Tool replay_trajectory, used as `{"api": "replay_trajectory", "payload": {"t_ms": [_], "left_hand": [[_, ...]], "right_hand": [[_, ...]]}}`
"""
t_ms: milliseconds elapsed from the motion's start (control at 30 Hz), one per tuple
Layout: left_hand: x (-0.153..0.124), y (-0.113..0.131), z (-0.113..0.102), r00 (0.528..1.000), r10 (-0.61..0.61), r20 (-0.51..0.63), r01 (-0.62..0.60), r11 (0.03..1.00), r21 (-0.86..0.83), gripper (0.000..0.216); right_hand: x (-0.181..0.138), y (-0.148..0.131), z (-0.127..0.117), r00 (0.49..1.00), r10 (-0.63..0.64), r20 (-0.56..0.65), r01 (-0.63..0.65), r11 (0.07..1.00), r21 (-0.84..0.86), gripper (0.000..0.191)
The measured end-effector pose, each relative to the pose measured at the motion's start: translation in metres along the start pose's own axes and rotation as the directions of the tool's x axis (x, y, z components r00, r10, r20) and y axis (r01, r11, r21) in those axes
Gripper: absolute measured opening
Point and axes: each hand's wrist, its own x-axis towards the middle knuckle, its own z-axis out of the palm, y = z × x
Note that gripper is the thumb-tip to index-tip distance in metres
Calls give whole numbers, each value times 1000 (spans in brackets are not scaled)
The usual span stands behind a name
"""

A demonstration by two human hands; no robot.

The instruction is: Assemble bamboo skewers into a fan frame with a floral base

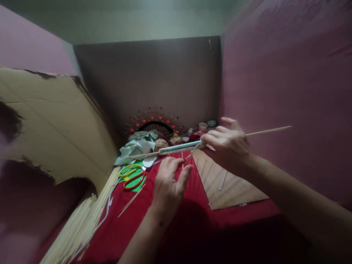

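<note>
we see the right hand (pixel 229 146) closed around a thin wooden stick (pixel 268 130) with a pale rolled paper tube (pixel 181 147) wound on it, held level above the red surface (pixel 192 227). the stick's bare end juts out to the right past the hand, and its other end shows left of the tube. the left hand (pixel 169 181) hovers just under the tube with fingers loosely spread, gripping nothing that we can make out.

we judge the stick light, stiff but easy to snap, and the paper tube light, soft and quick to crush or unroll, so a gentle pinch on the stick's bare ends suits it better than a squeeze on the paper.

two small cups (pixel 206 124) stand at the back near the wall; what is in them is too small to tell. a big bundle of sticks (pixel 82 223) lies at the left, scissors (pixel 132 176) beside it, and a cardboard sheet (pixel 228 185) under the right wrist.
</note>
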Motion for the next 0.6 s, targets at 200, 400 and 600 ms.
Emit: {"api": "replay_trajectory", "payload": {"t_ms": [200,400,600], "left_hand": [[-3,-1,1,889,-316,332,442,780,-442,16],[-2,-4,-10,883,-441,162,451,700,-554,14],[-1,-11,-22,918,-396,-36,362,870,-336,15]], "right_hand": [[-2,0,-1,1000,-13,-19,14,1000,9,13],[-6,2,1,999,-32,-23,32,999,24,13],[-9,2,-3,999,-35,-25,36,999,14,16]]}}
